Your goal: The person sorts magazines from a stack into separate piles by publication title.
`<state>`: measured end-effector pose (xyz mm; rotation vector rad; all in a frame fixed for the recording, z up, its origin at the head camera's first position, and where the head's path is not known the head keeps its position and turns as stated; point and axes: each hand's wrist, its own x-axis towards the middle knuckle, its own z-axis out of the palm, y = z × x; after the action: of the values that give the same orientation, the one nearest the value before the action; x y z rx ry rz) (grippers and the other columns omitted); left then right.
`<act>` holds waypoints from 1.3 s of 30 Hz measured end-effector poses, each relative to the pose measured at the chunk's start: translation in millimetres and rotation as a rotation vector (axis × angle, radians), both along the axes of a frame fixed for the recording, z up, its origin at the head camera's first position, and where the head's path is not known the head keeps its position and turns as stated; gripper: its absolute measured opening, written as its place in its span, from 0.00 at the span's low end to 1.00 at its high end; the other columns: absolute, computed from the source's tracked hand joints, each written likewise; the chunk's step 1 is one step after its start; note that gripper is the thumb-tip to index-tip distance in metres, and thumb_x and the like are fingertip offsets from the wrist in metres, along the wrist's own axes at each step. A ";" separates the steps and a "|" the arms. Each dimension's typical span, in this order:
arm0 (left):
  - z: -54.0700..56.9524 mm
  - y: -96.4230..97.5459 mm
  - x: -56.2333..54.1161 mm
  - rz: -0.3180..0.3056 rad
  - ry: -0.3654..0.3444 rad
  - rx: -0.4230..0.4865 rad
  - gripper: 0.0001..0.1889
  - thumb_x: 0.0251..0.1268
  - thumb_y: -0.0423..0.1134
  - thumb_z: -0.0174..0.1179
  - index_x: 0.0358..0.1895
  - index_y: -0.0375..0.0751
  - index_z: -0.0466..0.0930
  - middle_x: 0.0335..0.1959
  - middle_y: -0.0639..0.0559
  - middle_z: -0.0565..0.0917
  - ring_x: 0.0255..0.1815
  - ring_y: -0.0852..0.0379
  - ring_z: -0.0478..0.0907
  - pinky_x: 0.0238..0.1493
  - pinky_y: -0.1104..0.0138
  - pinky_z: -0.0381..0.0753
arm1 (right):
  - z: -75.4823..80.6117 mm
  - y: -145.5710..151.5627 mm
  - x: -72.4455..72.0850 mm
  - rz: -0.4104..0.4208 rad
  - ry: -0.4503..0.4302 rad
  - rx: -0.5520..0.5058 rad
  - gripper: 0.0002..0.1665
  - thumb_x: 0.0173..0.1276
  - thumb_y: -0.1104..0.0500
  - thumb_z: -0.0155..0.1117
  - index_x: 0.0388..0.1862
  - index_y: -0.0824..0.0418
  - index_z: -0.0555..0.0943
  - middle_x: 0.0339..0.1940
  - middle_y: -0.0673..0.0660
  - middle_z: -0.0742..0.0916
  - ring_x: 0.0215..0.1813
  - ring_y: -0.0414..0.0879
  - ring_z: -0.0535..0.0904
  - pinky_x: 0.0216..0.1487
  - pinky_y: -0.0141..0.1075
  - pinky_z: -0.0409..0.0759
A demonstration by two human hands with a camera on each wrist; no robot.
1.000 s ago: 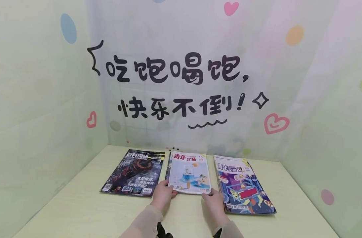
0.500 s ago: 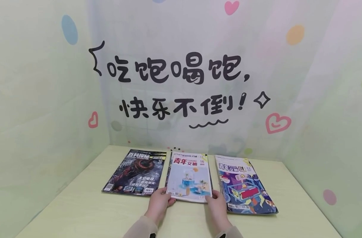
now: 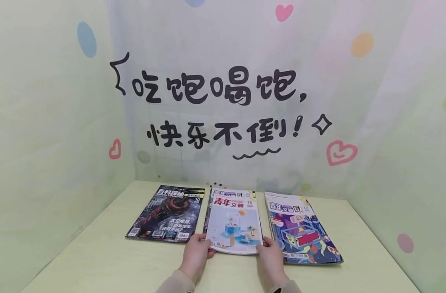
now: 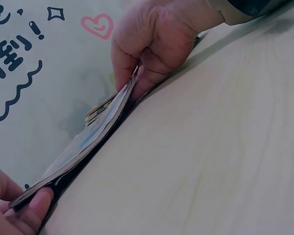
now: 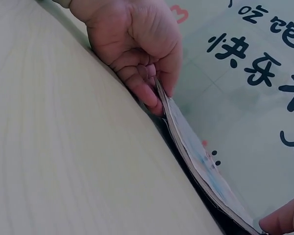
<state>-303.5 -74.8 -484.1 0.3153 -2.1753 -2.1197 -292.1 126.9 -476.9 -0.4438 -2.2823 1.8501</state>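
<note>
A magazine with a pale cover, palm trees and the number 16 (image 3: 237,224) lies in the middle of the table, its near edge lifted slightly in the wrist views. My left hand (image 3: 196,253) pinches its near left corner, thumb on top and fingers beneath. At the near right corner, my right hand (image 3: 271,257) pinches it the same way. Another magazine (image 3: 225,193), marked 22, shows only its top strip under the held one. In the right wrist view, the pale magazine (image 5: 196,152) bends a little between both hands.
A dark magazine marked 10 (image 3: 169,213) lies on the left. A purple-blue magazine (image 3: 303,232), seemingly atop others, lies on the right, close to my right hand. Behind the pale wooden table (image 3: 94,260) hangs a backdrop (image 3: 223,49) with black lettering; its sides enclose the table.
Both hands have drawn the pale magazine toward me, uncovering the top strip of the magazine beneath it. The left and right magazines stay where they were.
</note>
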 end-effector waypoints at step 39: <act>3.9 -1.1 2.6 -0.085 0.021 0.020 0.30 0.62 0.23 0.47 0.70 0.24 0.56 0.54 0.31 0.76 0.29 0.54 0.78 0.27 0.65 0.81 | 2.6 -3.9 3.5 0.048 0.048 -0.339 0.34 0.59 0.78 0.47 0.68 0.80 0.59 0.46 0.71 0.77 0.31 0.44 0.76 0.31 0.31 0.81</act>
<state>-301.0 -75.9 -480.3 0.2046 -2.1952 -2.1798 -288.6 123.0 -474.3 -0.3862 -1.9681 2.2546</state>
